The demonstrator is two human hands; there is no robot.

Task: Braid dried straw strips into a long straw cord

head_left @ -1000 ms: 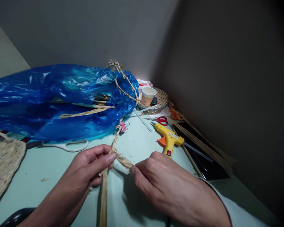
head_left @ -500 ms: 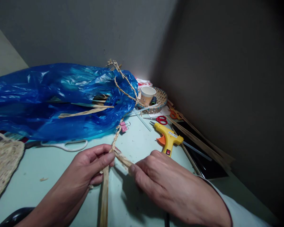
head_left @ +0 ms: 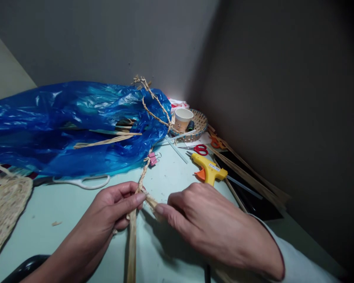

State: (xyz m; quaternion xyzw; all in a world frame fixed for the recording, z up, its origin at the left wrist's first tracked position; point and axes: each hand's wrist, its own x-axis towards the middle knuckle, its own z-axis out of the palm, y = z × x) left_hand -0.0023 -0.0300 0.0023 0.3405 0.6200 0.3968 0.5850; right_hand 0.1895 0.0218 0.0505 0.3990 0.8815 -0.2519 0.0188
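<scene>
My left hand point(head_left: 118, 204) pinches a braided straw cord point(head_left: 143, 175) between thumb and fingers, just where the braid splits into loose strands. One flat straw strand point(head_left: 131, 247) hangs from that point toward the table's near edge. Another, shorter strand point(head_left: 150, 201) runs right into my right hand point(head_left: 194, 220), whose thumb and fingers are closed on it; its far end is hidden under the hand. Beyond my left hand, a pink binder clip point(head_left: 153, 158) grips the braid. The cord continues back toward the blue plastic bag.
A blue plastic bag point(head_left: 76, 102) with straw strips lies at the back left. White-handled scissors point(head_left: 85, 182) and a woven straw piece point(head_left: 6, 216) are at left. Right stand a yellow glue gun point(head_left: 209, 167), red scissors point(head_left: 200, 149), and a basket point(head_left: 202, 122) holding a paper cup point(head_left: 183, 118).
My right hand has shifted slightly left, closer to my left hand, and its thumb sits nearer the braid's split. The left hand keeps its pinch almost unmoved.
</scene>
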